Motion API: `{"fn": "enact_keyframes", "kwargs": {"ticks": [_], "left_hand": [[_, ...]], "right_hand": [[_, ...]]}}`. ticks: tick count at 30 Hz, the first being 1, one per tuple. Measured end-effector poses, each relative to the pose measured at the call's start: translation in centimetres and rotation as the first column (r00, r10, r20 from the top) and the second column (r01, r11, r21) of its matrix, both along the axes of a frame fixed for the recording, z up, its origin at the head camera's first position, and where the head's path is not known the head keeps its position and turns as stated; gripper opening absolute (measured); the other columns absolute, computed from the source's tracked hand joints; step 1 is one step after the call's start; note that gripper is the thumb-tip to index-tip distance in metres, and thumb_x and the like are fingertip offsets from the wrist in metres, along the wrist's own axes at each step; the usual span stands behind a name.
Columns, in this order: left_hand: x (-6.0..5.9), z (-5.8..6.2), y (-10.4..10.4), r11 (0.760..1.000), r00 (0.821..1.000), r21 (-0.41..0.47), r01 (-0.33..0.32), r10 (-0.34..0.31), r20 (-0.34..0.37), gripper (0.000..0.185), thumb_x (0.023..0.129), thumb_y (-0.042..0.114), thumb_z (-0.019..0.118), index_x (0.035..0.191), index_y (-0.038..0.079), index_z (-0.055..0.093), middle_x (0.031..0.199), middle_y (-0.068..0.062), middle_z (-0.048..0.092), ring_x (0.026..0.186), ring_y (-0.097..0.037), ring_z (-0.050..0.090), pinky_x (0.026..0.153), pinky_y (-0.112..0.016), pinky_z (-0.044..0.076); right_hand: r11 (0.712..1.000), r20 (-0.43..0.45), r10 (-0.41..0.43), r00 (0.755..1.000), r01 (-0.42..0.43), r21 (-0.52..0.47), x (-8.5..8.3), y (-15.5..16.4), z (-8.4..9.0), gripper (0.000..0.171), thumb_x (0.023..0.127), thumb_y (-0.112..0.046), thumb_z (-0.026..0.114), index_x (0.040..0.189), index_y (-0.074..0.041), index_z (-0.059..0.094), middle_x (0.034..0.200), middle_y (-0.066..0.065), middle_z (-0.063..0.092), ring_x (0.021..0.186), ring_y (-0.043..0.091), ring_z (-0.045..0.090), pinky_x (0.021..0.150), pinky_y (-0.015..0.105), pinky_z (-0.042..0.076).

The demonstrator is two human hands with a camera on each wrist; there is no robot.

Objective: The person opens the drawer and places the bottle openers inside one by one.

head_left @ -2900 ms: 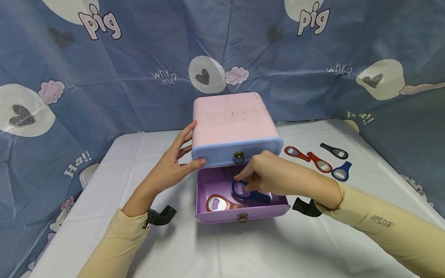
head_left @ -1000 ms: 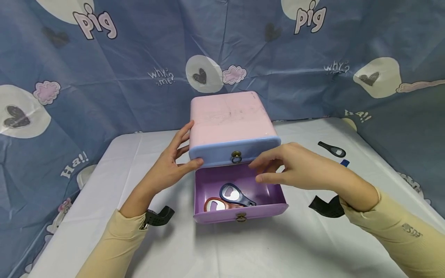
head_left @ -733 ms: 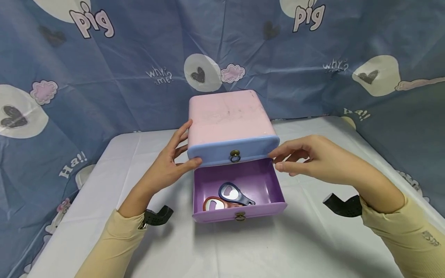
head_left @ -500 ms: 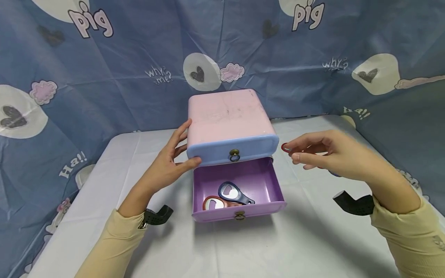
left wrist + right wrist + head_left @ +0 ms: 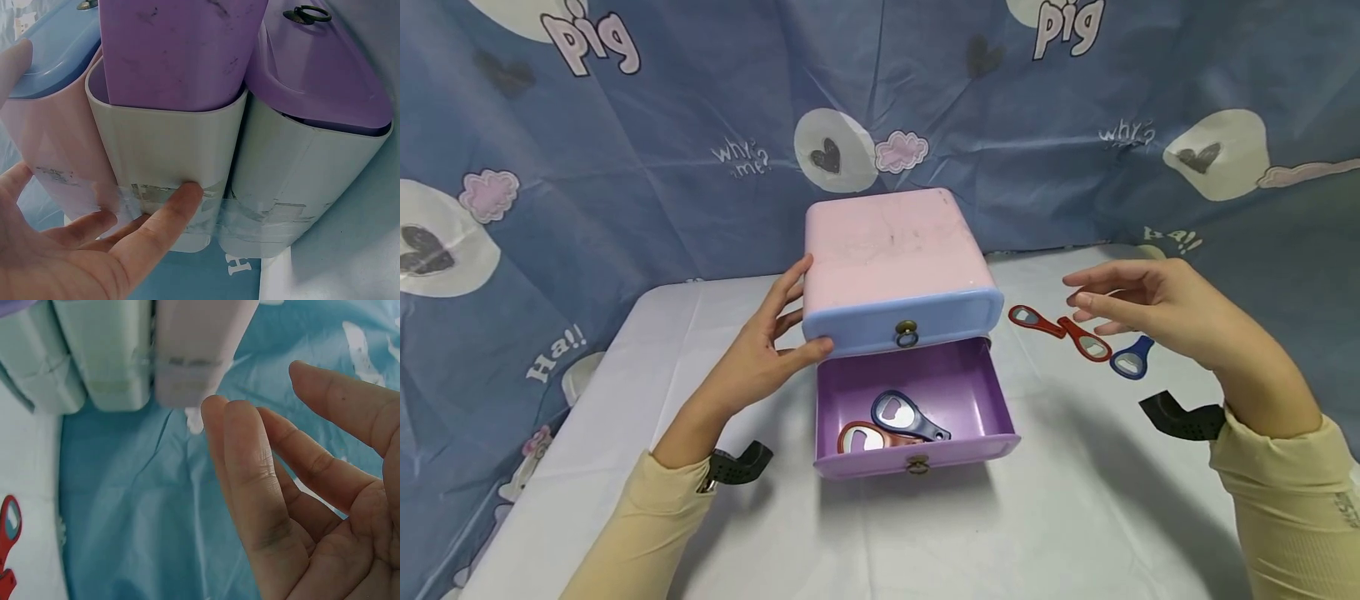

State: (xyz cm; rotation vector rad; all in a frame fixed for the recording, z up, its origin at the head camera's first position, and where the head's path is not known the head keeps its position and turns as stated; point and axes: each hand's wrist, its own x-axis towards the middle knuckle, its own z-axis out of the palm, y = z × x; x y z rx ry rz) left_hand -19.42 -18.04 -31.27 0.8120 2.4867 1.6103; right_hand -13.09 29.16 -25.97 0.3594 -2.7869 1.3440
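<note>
A small stacked drawer unit has a pink top (image 5: 891,246), a blue drawer front (image 5: 857,327) and a pulled-out purple drawer (image 5: 917,458). In that drawer a dark blue bottle opener (image 5: 917,423) lies partly over a red bottle opener (image 5: 851,438). My left hand (image 5: 758,354) rests against the unit's left side, fingers spread, thumb at the blue front's corner; in the left wrist view a fingertip touches the pale casing (image 5: 156,140). My right hand (image 5: 1172,304) hovers above the table at the right, fingers loosely bent, holding nothing. The right wrist view shows it apart from everything.
Right of the unit lie two red bottle openers, one nearer the unit (image 5: 1028,317) and one beyond it (image 5: 1086,342), beside a blue bottle opener (image 5: 1131,360). A patterned blue cloth (image 5: 700,100) hangs behind the white table (image 5: 925,542). A lower purple drawer (image 5: 325,81) is closed.
The right hand has let go of the blue bottle opener in the purple drawer, then moved out to the right and up. The left hand has stayed at the unit's side.
</note>
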Motion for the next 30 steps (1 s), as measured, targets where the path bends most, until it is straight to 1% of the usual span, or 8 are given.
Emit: {"fn": "enact_keyframes", "kwargs": {"ticks": [3,5,8,11,15,18,26,30], "left_hand": [[-0.1,0.1,0.0,1.000,1.000,0.002,0.000,0.000,-0.008,0.100,0.098,0.017,0.080,0.167,0.056,0.019,0.176,-0.004,0.026,0.157,-0.039,0.041,0.111,-0.061,0.053],[0.0,0.1,0.0,1.000,1.000,0.001,-0.002,0.002,-0.008,0.100,0.098,0.017,0.081,0.166,0.057,0.019,0.175,-0.004,0.026,0.157,-0.039,0.041,0.111,-0.061,0.053],[0.0,0.1,0.0,1.000,1.000,0.000,-0.004,0.004,-0.001,0.101,0.098,0.017,0.081,0.166,0.057,0.019,0.175,-0.005,0.026,0.157,-0.039,0.041,0.111,-0.060,0.053],[0.0,0.1,0.0,1.000,1.000,-0.002,-0.004,0.004,0.001,0.100,0.098,0.018,0.081,0.167,0.056,0.018,0.176,-0.005,0.025,0.157,-0.039,0.041,0.112,-0.061,0.053],[-0.1,0.1,0.1,1.000,1.000,-0.006,-0.006,0.006,-0.003,0.100,0.098,0.018,0.081,0.167,0.055,0.018,0.176,-0.006,0.025,0.157,-0.040,0.040,0.112,-0.062,0.053],[-0.1,0.1,0.1,1.000,1.000,-0.004,-0.004,0.004,-0.001,0.100,0.098,0.018,0.080,0.167,0.055,0.018,0.176,-0.007,0.025,0.157,-0.040,0.040,0.111,-0.062,0.053],[0.0,0.1,0.1,1.000,1.000,-0.003,-0.003,0.003,-0.003,0.100,0.098,0.017,0.080,0.167,0.055,0.019,0.176,-0.006,0.025,0.157,-0.040,0.040,0.113,-0.063,0.052],[0.1,0.1,0.1,1.000,1.000,-0.001,-0.002,0.002,-0.013,0.100,0.098,0.016,0.080,0.168,0.052,0.019,0.175,-0.007,0.026,0.157,-0.042,0.040,0.112,-0.063,0.052]], "right_hand": [[1.000,0.025,-0.023,0.999,0.024,-0.018,-0.6,0.6,-0.4,0.036,0.106,-0.015,0.070,0.139,-0.001,0.068,0.105,-0.017,0.079,0.094,0.002,0.077,0.077,0.026,0.066],[0.999,0.043,-0.035,0.998,0.036,-0.019,-1.0,0.9,-0.7,0.036,0.106,-0.018,0.071,0.139,-0.003,0.068,0.104,-0.016,0.080,0.094,0.002,0.077,0.077,0.026,0.066],[0.998,0.069,-0.056,0.996,0.058,-0.018,-1.5,1.4,-1.1,0.036,0.106,-0.021,0.071,0.139,-0.008,0.069,0.106,-0.018,0.079,0.094,0.001,0.076,0.078,0.025,0.065],[0.998,0.080,-0.050,0.996,0.052,-0.022,-2.0,2.2,-1.5,0.034,0.106,-0.020,0.070,0.139,-0.012,0.068,0.108,-0.020,0.078,0.095,-0.001,0.075,0.078,0.023,0.065],[0.997,0.103,-0.068,0.992,0.072,-0.040,-2.5,3.0,-2.2,0.028,0.107,-0.021,0.069,0.135,-0.024,0.069,0.108,-0.023,0.076,0.097,-0.002,0.074,0.079,0.022,0.064],[0.995,0.123,-0.087,0.989,0.093,-0.045,-2.8,3.5,-2.6,0.027,0.108,-0.022,0.068,0.133,-0.029,0.069,0.108,-0.026,0.075,0.098,-0.002,0.074,0.080,0.022,0.064],[0.988,0.185,-0.127,0.974,0.141,-0.060,-3.5,4.6,-3.4,0.020,0.108,-0.025,0.068,0.124,-0.037,0.069,0.103,-0.025,0.076,0.097,-0.004,0.073,0.081,0.021,0.064],[0.988,0.218,-0.120,0.969,0.137,-0.065,-4.2,5.4,-4.1,0.019,0.108,-0.027,0.068,0.126,-0.035,0.069,0.103,-0.026,0.075,0.098,-0.005,0.072,0.081,0.019,0.062]]}}
